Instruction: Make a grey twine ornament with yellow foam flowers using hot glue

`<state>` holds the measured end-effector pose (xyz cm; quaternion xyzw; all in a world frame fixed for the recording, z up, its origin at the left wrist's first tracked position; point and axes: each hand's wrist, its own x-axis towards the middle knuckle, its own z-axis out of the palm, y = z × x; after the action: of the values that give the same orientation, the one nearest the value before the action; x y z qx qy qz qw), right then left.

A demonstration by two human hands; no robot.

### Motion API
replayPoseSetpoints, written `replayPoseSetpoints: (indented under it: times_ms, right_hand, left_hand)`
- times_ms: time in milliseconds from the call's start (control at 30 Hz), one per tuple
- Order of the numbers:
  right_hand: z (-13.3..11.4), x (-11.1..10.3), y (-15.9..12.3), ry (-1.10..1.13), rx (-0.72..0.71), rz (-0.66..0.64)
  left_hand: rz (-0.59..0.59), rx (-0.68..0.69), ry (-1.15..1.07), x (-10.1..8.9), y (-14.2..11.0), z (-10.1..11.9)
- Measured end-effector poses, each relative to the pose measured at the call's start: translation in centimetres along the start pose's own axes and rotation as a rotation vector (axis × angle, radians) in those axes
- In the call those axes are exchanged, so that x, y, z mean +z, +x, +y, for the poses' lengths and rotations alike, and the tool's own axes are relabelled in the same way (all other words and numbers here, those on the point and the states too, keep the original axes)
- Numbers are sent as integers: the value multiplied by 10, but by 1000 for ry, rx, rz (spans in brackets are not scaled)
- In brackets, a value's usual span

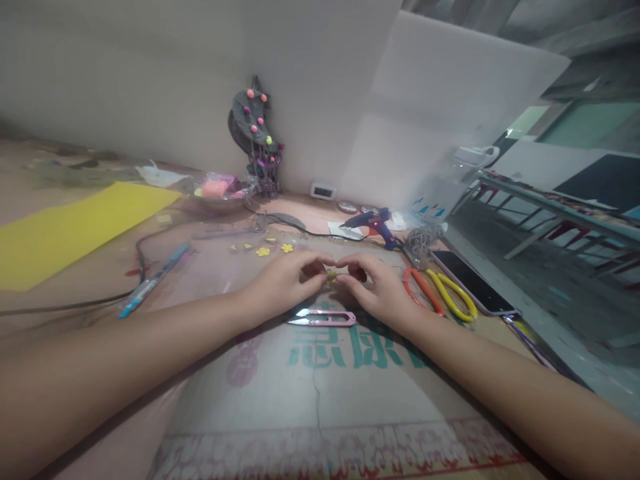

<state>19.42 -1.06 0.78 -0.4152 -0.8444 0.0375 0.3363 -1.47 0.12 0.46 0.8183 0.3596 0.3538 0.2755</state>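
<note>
Between the fingertips of both hands is a small yellow flower piece (331, 275), partly hidden by the fingers. My left hand (290, 277) pinches it from the left, and my right hand (374, 283) pinches it from the right. Just below them lie pink thread snips (325, 318), blades pointing left. Several loose yellow flower cutouts (263, 252) rest on the board beyond my left hand. A thin dark thread (317, 393) runs down the printed cardboard (240, 413) below the snips.
Right of my hands lie orange-and-yellow-handled scissors (445, 293) and a phone (473, 283). Behind stand a blue glue gun (373, 223), a grey yarn bundle (423, 241) and a grey moon ornament (253, 123). To the left are yellow sheet (85, 230) and a blue pen (153, 281).
</note>
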Motion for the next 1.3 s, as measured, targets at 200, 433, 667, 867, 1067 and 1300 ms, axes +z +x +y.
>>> replayPoseSetpoints:
  times_ms: [200, 433, 667, 867, 1067, 1300]
  right_hand:
    - [0, -1, 1, -11, 21, -27]
    - [-1, -3, 3, -31, -15, -33]
    - [-1, -1, 3, -49, 8, -18]
    - [0, 0, 2, -65, 27, 18]
    - [0, 0, 3, -65, 53, 35]
    - [-2, -2, 1, -12, 41, -8]
  left_hand:
    - [-7, -10, -18, 0, 0, 2]
    - [-9, 17, 8, 0, 0, 3]
    - [-35, 35, -7, 0, 0, 4]
    - [-28, 7, -44, 1, -1, 4]
    - [-57, 22, -86, 2, -1, 3]
    - [-53, 9, -75, 0, -1, 4]
